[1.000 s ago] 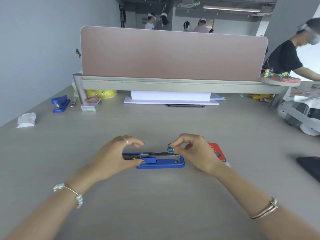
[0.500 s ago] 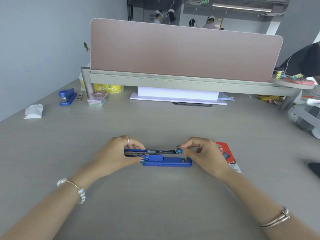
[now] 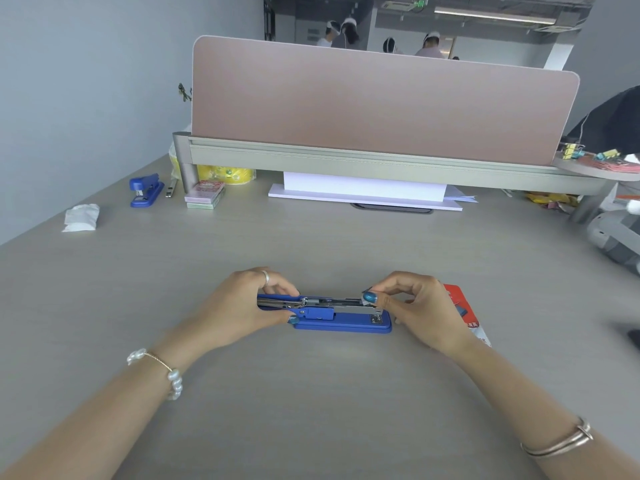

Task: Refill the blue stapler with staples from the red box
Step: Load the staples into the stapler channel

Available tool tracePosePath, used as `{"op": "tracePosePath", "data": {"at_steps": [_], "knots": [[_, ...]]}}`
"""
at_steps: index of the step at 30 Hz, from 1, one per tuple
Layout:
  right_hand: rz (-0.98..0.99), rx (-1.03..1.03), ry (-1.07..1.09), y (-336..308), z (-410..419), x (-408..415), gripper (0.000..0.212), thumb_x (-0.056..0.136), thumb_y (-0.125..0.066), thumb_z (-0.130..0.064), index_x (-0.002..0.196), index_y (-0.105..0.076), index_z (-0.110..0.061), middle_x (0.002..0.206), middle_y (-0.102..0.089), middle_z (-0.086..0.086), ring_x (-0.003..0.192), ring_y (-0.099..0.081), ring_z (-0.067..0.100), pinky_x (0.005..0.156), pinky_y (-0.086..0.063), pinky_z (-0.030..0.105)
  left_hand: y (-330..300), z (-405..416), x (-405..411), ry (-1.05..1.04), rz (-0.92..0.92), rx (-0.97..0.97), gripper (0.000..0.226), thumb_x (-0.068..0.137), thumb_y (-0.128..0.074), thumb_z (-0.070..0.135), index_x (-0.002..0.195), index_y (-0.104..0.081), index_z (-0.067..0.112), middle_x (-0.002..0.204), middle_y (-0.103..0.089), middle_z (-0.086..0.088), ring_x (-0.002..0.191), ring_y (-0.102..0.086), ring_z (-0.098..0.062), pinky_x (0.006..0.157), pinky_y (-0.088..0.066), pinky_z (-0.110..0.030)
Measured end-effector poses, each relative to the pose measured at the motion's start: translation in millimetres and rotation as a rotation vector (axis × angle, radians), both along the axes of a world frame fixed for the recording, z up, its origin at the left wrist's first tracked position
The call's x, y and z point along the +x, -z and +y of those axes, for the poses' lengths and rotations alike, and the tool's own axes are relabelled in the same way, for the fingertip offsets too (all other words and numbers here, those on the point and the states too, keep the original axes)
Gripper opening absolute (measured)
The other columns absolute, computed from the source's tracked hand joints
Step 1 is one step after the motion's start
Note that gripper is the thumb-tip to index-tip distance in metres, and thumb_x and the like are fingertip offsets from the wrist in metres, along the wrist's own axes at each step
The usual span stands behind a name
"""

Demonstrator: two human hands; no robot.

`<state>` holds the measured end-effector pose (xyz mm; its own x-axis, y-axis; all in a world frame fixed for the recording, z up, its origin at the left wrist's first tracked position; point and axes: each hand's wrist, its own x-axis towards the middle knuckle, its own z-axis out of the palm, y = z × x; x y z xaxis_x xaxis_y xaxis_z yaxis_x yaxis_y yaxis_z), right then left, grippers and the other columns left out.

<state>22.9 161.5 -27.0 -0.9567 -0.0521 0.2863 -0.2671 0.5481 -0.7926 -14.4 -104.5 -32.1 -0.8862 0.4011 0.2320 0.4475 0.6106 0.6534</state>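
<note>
A blue stapler [image 3: 341, 322] lies flat on the grey desk, its metal staple channel exposed on top and its lid folded back to the left. My left hand [image 3: 242, 306] grips the stapler's left end, over the folded-back lid. My right hand [image 3: 419, 306] pinches at the right front end of the metal channel with thumb and fingers; whether staples are between them is hidden. The red box [image 3: 464, 313] lies on the desk just behind my right hand, mostly covered by it.
A second blue stapler [image 3: 145, 190] and a stack of small boxes [image 3: 205, 195] sit at the back left near a crumpled white tissue [image 3: 81, 218]. A pink divider [image 3: 381, 105] closes the desk's far side, with white paper [image 3: 363, 192] under it. A person's dark sleeve [image 3: 613, 126] is at far right.
The camera has drifted, shifting the scene right and down. Both hands stay on the stapler; my right fingers have settled closer onto the front end of the channel.
</note>
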Motion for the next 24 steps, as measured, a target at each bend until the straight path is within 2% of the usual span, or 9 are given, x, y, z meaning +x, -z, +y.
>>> {"op": "tracePosePath", "data": {"at_steps": [5,8,10,14,17,20,24], "knots": [[0.044,0.038,0.003,0.1,-1.4,2.2,0.005,0.078,-0.07,-0.017,0.075,-0.072,-0.02,0.08,-0.074,-0.003,0.076,-0.065,0.004,0.055,-0.042,0.008,-0.7,1.1,0.5,0.005,0.008,-0.001,0.024,0.069,-0.075,0.018,0.085,-0.069,0.035,0.082,-0.068,0.01,0.08,-0.062,-0.008,0.072,-0.05,-0.025],[0.091,0.101,-0.011,-0.8,-4.2,4.6,0.008,0.079,-0.069,-0.01,0.077,-0.073,-0.017,0.08,-0.073,-0.001,0.071,-0.062,-0.002,0.053,-0.039,0.005,0.4,0.6,-0.2,0.006,0.014,-0.003,0.024,0.069,-0.076,0.018,0.084,-0.069,0.035,0.081,-0.067,0.011,0.08,-0.061,-0.007,0.07,-0.049,-0.023],[0.103,0.107,-0.023,-1.5,-5.1,6.1,0.008,0.078,-0.069,-0.007,0.077,-0.073,-0.013,0.082,-0.072,-0.003,0.069,-0.061,-0.008,0.053,-0.039,0.004,0.6,0.5,-0.6,0.012,0.014,0.0,0.024,0.069,-0.076,0.018,0.084,-0.069,0.036,0.091,-0.064,0.019,0.08,-0.061,-0.007,0.068,-0.048,-0.02],[0.085,0.145,-0.038,2.3,-2.7,4.5,0.011,0.078,-0.07,-0.011,0.079,-0.073,-0.021,0.09,-0.069,-0.011,0.081,-0.062,-0.009,0.056,-0.042,0.005,0.8,0.4,-1.2,0.01,0.023,0.0,0.025,0.069,-0.076,0.018,0.084,-0.069,0.036,0.097,-0.06,0.025,0.081,-0.061,-0.006,0.067,-0.047,-0.016],[0.171,0.261,-0.039,6.3,-0.6,3.7,0.01,0.076,-0.072,-0.012,0.081,-0.073,-0.021,0.09,-0.067,-0.012,0.089,-0.061,-0.002,0.066,-0.046,0.006,1.6,-0.1,-1.1,0.015,0.014,0.013,0.025,0.069,-0.076,0.017,0.084,-0.069,0.036,0.091,-0.064,0.02,0.08,-0.061,-0.005,0.067,-0.047,-0.017],[0.265,0.311,-0.021,6.4,-0.1,5.5,0.008,0.074,-0.074,-0.009,0.078,-0.073,-0.015,0.086,-0.068,-0.009,0.091,-0.061,0.003,0.074,-0.048,0.009,1.7,-0.4,-1.4,0.02,0.015,0.015,0.024,0.069,-0.076,0.018,0.084,-0.069,0.036,0.082,-0.068,0.011,0.08,-0.062,-0.007,0.07,-0.051,-0.023],[0.221,0.277,-0.006,4.0,1.3,6.9,0.009,0.072,-0.076,-0.009,0.07,-0.07,-0.015,0.081,-0.071,-0.006,0.084,-0.065,0.005,0.07,-0.05,0.012,2.7,-1.1,-3.2,0.011,0.027,0.008,0.025,0.069,-0.077,0.02,0.083,-0.068,0.039,0.083,-0.068,0.01,0.081,-0.062,-0.007,0.069,-0.051,-0.023]]}}
